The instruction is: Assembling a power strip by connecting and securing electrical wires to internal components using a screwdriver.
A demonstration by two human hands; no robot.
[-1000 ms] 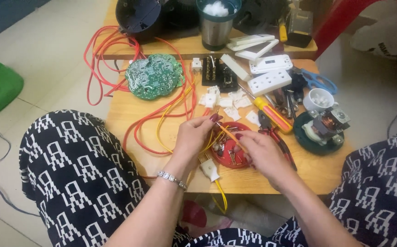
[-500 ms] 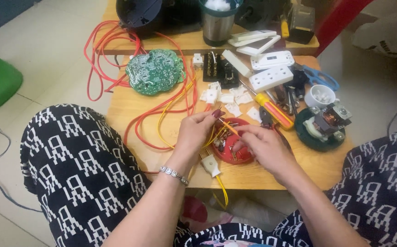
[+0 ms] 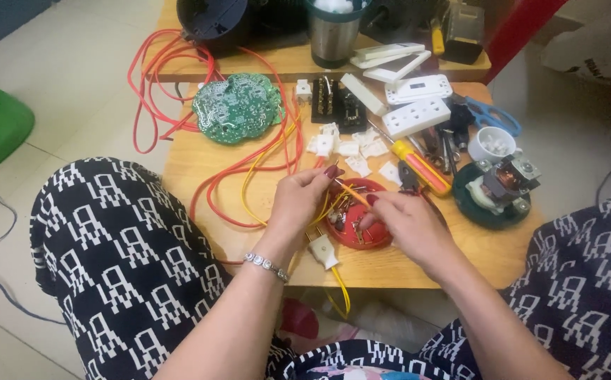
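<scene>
Little is changed since the earlier frames: a yellow wire point(image 3: 351, 192) is pinched between the left hand point(image 3: 298, 200) and right hand point(image 3: 400, 218), slanting up-left to down-right above a red dish point(image 3: 383, 238) of small metal parts on the wooden table point(image 3: 200, 151).

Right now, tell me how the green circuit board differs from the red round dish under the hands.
The green circuit board lies bare and untouched, further from the person; the red round dish sits near the table's front edge, holding small metal parts, with both hands working over it. The board is green and flat; the dish is red and rimmed. Both are roundish and rest on the wooden table.
</scene>
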